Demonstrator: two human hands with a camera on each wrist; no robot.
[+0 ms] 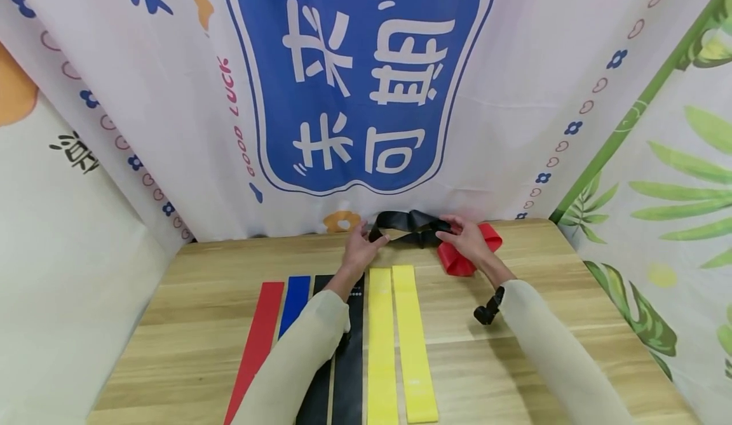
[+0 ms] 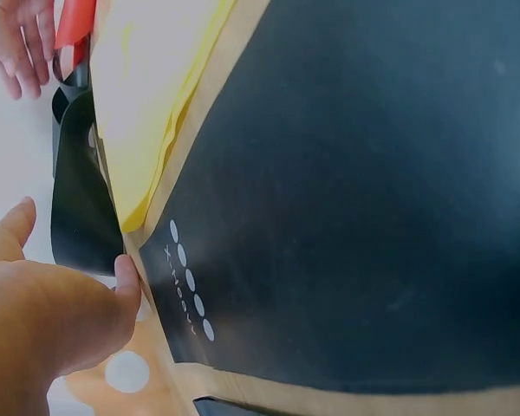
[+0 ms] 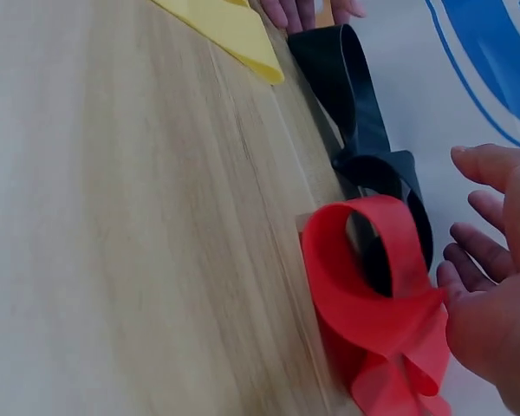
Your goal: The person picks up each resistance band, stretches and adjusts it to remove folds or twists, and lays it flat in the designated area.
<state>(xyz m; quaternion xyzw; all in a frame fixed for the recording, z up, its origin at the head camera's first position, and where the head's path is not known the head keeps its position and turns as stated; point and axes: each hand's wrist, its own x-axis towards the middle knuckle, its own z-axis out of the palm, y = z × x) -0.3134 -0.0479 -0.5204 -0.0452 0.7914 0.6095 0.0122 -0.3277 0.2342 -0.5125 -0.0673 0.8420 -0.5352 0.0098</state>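
A black exercise loop band, standing on edge and twisted, lies at the back of the table. At its left end is my left hand, thumb and fingers spread. In the left wrist view the left hand has a fingertip at the band's edge; contact is unclear. My right hand hovers around the other end. Its fingers are loosely spread in the right wrist view, where the right hand grips nothing. Beneath and beside it sits a crumpled red loop band.
Flat bands lie in a row nearer me: red, blue, two black ones, and two yellow bands. My left forearm covers part of the row. A printed curtain hangs along the wooden table's back edge.
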